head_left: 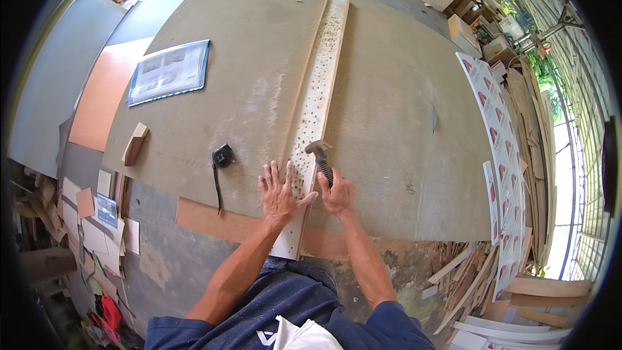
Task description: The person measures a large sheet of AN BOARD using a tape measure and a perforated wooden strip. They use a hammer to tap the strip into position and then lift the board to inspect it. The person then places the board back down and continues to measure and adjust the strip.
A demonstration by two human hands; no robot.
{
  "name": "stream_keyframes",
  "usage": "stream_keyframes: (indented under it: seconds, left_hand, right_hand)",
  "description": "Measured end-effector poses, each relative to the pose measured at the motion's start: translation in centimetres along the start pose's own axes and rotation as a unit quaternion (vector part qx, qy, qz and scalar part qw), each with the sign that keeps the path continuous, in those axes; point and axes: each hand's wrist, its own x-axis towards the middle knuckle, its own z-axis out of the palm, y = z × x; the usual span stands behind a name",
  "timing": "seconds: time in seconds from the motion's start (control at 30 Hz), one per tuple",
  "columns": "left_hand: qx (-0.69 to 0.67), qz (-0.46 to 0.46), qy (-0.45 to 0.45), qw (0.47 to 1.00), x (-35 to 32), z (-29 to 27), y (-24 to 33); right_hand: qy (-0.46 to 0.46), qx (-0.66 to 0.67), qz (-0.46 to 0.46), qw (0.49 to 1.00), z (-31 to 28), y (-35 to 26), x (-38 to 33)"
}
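Observation:
A long narrow white board point(320, 78), dotted with many small dark holes or marks and edged in tan, runs from my waist toward the far side of the table. My left hand point(281, 196) lies flat on its near part with fingers spread. My right hand point(337, 192) is closed round the handle of a claw hammer point(320, 155). The hammer's rusty head is over the board, just beyond my left fingertips; whether it touches the surface I cannot tell.
On the large brown tabletop point(382, 123) lie a black tape measure point(223, 155), a blue-edged document folder point(170, 72) and a small wood block point(135, 145) to the left. Scrap wood point(463, 275) piles up at the lower right, beside a printed white panel point(495, 129).

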Motion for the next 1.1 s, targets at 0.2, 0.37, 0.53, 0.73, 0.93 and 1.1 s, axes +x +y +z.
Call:
stream_keyframes:
  seconds: [0.2,0.37,0.53,0.73,0.93,1.1]
  left_hand:
    - [0.037,0.182,0.003,0.983,5.3,0.6,0.6]
    - [0.026,0.218,-0.045,0.975,8.6,1.2,1.4]
    - [0.056,0.218,-0.072,0.972,8.6,0.5,1.5]
    - [0.049,0.218,-0.076,0.972,8.6,-0.1,2.1]
    - [0.048,0.203,-0.092,0.974,9.1,-0.3,2.1]
    - [0.057,0.200,-0.090,0.974,9.2,-0.1,2.0]
  right_hand:
    - [0.028,-0.033,-0.008,0.999,-1.1,0.1,4.8]
    - [0.177,0.052,-0.101,0.978,-2.1,-1.6,10.2]
    - [0.155,-0.045,-0.114,0.980,1.8,1.0,11.4]
    - [0.022,-0.108,-0.035,0.993,-0.2,1.0,12.4]
    - [0.155,-0.082,-0.145,0.974,2.0,2.6,10.9]
    - [-0.044,-0.092,-0.028,0.994,0.0,0.8,13.3]
